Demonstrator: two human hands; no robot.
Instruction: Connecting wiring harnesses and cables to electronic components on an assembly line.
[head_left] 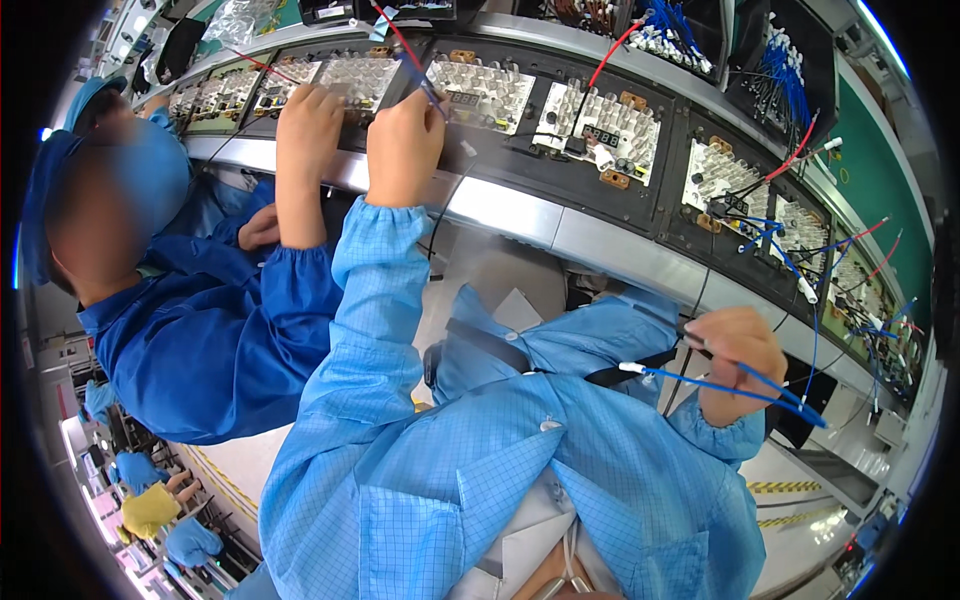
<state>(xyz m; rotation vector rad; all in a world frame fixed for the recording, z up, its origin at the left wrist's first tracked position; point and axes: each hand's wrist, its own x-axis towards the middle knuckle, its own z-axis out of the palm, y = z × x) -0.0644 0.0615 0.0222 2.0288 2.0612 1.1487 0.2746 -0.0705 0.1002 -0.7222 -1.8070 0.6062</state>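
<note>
Left hand [405,150], fingers bunched beside thin red wire [403,42], pinch unclear, right hand [742,360], fingers curled on smooth, looped blue wire [808,412]

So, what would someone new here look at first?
Probably the bright blue wire looping from the person's right hand, right of centre. Next, the long row of circuit boards curving across the top. Then the blue wire bundles in black bins at upper right.

fisheye on head, looking steeply down, near hands [403,150] [740,355], bench [510,212] across top
</note>
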